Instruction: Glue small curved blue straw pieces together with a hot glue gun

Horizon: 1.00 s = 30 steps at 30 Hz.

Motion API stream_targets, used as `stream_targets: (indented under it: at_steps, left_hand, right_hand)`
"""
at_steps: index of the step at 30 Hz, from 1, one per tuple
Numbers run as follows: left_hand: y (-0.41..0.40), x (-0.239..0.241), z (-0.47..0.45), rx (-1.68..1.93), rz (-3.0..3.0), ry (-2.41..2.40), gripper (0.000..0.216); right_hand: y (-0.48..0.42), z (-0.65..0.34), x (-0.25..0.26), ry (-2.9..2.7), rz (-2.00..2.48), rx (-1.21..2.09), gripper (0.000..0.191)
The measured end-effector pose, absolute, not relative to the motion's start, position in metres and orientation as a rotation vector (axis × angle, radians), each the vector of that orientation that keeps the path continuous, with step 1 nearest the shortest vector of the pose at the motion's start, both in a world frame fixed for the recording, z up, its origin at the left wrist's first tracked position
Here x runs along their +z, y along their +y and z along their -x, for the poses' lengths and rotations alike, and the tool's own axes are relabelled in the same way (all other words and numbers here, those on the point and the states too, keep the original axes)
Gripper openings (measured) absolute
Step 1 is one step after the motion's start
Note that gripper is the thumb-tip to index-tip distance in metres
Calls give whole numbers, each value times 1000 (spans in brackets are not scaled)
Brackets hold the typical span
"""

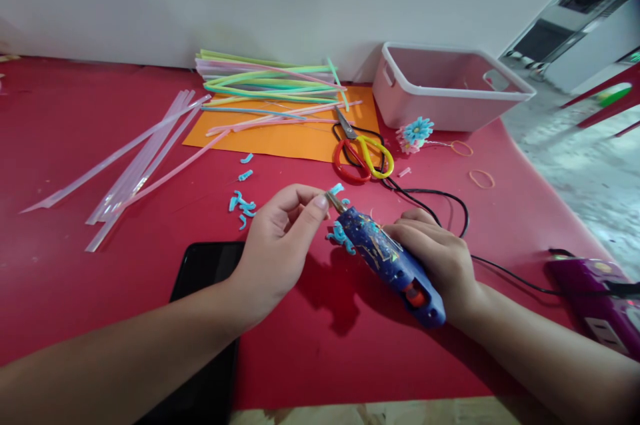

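Note:
My right hand (435, 258) is wrapped round a dark blue hot glue gun (385, 258), its metal nozzle pointing up and left. At the nozzle tip, my left hand (287, 238) pinches a small light blue piece of pipe cleaner (337, 189) between thumb and forefinger; where the fingers meet it is partly hidden. Under the gun lies a clump of curled blue pieces (341, 237). More short blue curls (243, 206) rest on the red table left of my left hand. A black phone (207, 272) lies partly beneath my left forearm.
Pipe cleaners (270, 88) lie on an orange sheet (300, 145) with red-and-yellow-handled scissors (353, 145). Clear glue sticks (145, 152) lie left. A pink basket (445, 102), small pipe-cleaner flowers (416, 134) and rubber bands (481, 178) are right. The gun's cord runs near a purple power strip (590, 298).

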State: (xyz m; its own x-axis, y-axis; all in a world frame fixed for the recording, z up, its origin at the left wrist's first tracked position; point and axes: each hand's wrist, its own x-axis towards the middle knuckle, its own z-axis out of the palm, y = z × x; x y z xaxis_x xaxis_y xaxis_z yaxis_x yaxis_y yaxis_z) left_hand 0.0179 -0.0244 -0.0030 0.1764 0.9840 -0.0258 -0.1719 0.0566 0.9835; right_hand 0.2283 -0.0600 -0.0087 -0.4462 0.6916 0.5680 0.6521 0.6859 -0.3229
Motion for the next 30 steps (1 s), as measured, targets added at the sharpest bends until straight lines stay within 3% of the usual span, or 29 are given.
stream_targets:
  at_steps: [30]
  left_hand:
    - [-25,-7,-18,1131,-1014,889,14]
  right_hand:
    - [-61,-231,-9,-2130,1101,130,8]
